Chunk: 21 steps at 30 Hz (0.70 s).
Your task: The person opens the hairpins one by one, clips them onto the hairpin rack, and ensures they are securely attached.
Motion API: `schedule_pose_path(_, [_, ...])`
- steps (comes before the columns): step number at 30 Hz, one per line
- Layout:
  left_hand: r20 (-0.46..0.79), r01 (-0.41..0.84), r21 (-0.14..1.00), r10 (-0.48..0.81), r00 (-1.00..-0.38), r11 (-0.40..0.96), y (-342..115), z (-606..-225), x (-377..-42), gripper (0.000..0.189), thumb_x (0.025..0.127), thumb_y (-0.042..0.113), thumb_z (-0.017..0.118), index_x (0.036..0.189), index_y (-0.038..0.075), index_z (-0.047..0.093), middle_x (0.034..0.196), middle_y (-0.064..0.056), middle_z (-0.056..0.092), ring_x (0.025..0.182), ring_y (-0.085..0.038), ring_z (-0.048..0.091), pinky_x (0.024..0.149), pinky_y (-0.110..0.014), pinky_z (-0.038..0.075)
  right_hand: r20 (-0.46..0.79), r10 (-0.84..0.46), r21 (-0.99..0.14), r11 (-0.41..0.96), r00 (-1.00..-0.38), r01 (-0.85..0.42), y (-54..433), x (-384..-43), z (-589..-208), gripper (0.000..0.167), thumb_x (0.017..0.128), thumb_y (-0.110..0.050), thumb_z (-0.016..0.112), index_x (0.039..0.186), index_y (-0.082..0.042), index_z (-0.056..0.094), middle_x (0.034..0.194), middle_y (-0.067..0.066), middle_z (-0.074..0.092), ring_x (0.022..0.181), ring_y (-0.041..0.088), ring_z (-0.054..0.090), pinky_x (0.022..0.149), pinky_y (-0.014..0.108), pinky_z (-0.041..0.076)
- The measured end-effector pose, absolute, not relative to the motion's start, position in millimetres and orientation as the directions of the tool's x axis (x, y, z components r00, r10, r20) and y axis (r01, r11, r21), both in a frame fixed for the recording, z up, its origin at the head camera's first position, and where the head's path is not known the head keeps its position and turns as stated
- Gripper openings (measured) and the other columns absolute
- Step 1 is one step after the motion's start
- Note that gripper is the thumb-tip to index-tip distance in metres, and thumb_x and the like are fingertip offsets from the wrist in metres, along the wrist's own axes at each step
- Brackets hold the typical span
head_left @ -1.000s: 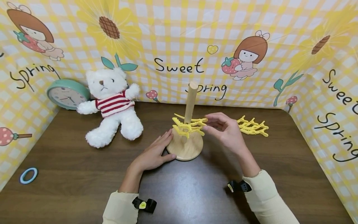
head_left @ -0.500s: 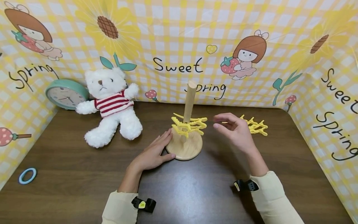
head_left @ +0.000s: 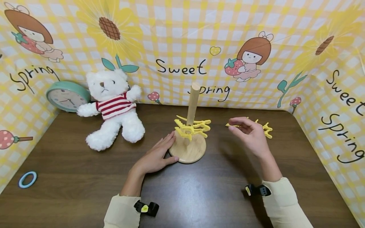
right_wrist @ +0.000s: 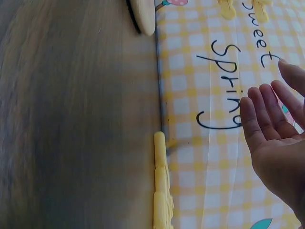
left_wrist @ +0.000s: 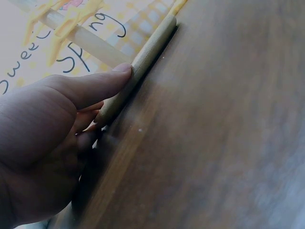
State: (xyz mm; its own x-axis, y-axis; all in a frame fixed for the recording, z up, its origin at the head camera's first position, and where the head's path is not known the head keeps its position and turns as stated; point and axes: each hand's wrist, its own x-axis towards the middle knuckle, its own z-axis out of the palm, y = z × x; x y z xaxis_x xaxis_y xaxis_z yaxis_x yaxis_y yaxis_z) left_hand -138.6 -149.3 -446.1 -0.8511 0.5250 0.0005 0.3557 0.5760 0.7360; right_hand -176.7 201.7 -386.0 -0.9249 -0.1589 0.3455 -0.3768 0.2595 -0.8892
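A round wooden base (head_left: 188, 153) carries an upright wooden post (head_left: 194, 104). Several yellow branched plastic pieces (head_left: 192, 126) sit around the post's lower part. My left hand (head_left: 152, 160) rests against the left side of the base, fingers straight at its rim; in the left wrist view its thumb (left_wrist: 107, 86) presses at the base's edge. To the right, my right hand (head_left: 251, 136) hovers over the table with relaxed fingers and nothing in them. Behind it, partly hidden, lie more yellow pieces (head_left: 267, 130) on the tabletop. The right wrist view shows these pieces (right_wrist: 162, 191) edge-on beneath the hand.
A white teddy bear (head_left: 114, 110) in a striped shirt sits at the back left, beside a green round clock (head_left: 67, 96). A light blue ring (head_left: 28, 179) lies at the far left. Patterned cloth walls (head_left: 182, 38) border the brown table (head_left: 205, 196).
My right hand has left the yellow pieces on the post and moved right, toward the loose yellow pieces. The left hand stays at the base.
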Motion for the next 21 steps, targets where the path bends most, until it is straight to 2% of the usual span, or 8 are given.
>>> schedule_pose_path(10, [-0.005,0.35,0.738,0.523,-0.853,0.577,-148.9,-446.5,-138.2,0.081,0.099,0.029,0.068,0.158,-0.004,0.024,0.169,-0.011,0.009,0.155,-0.032,0.007,0.125,-0.047,0.007,0.331,-0.115,-0.891,0.29,-0.937,-0.351,220.1,-174.8,-389.5,0.026,0.092,0.002,0.072,0.117,0.009,0.069,0.11,0.008,0.07,0.105,0.013,0.067,0.089,0.018,0.054])
schedule_pose_path(17, [0.004,0.358,0.735,0.525,-0.851,0.576,-149.3,-446.8,-138.2,0.08,0.099,0.028,0.068,0.158,-0.005,0.024,0.169,-0.012,0.01,0.155,-0.032,0.007,0.125,-0.048,0.008,0.347,-0.085,-0.885,0.3,-0.934,-0.356,234.8,-175.0,-394.4,0.027,0.09,0.006,0.072,0.116,0.013,0.068,0.112,0.015,0.07,0.1,0.009,0.068,0.086,0.018,0.056])
schedule_pose_path(21, [0.005,0.358,0.735,0.523,-0.852,0.576,-149.3,-447.6,-138.4,0.081,0.099,0.029,0.068,0.158,-0.005,0.024,0.169,-0.012,0.01,0.155,-0.032,0.008,0.125,-0.048,0.008,0.338,-0.075,-0.886,0.312,-0.938,-0.344,243.5,-175.2,-396.7,0.027,0.09,0.006,0.072,0.116,0.014,0.067,0.111,0.012,0.069,0.098,0.009,0.068,0.083,0.017,0.056])
